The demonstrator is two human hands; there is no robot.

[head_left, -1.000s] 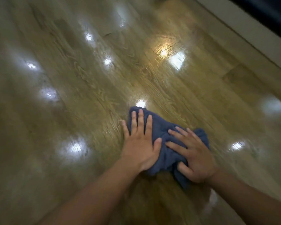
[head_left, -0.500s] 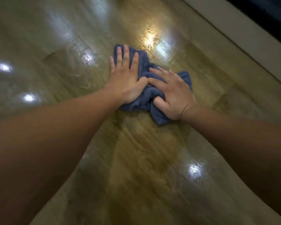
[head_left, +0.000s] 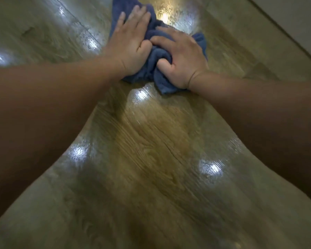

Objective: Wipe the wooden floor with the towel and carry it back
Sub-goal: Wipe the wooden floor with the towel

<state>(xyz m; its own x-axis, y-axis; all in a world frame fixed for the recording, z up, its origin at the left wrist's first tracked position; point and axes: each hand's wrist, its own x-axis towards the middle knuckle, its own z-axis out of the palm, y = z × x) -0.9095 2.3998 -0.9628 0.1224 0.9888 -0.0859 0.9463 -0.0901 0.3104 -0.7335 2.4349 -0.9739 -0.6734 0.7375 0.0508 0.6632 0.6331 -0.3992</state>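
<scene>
Glossy wooden floor (head_left: 151, 150), dotted with lamp reflections, fills the view. On the left, the left hand (head_left: 131, 42) presses flat on the blue towel (head_left: 158, 53), fingers straight and close together. The towel has slid from near the person to the far middle, and both arms are stretched long. The right hand (head_left: 183, 58), spread flat a second ago, now curls fingers and thumb into the bunched folds. This forward stroke looks close to full reach, and carrying back has not begun.
</scene>
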